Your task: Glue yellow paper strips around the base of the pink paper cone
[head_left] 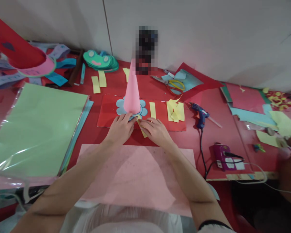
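Pink cone (131, 94) is seated on blue flower base (143, 111), inward from table (218, 139) front edge. Yellow strip (145, 133) is pinched by right hand (157, 131); left hand (120, 130) grip can't be told. Strip attachment seems unfinished; 1 loose strip (152, 110), 1 pile (179, 112) unattached.

Cone (132, 94) of smooth matt pink paper, green sheets (41, 126) sheathed in glossy clear plastic, scissor blades (159, 79) of metal, red tabletop (179, 140) finished with a smooth sheen, strips (152, 110) cut from matt yellow paper
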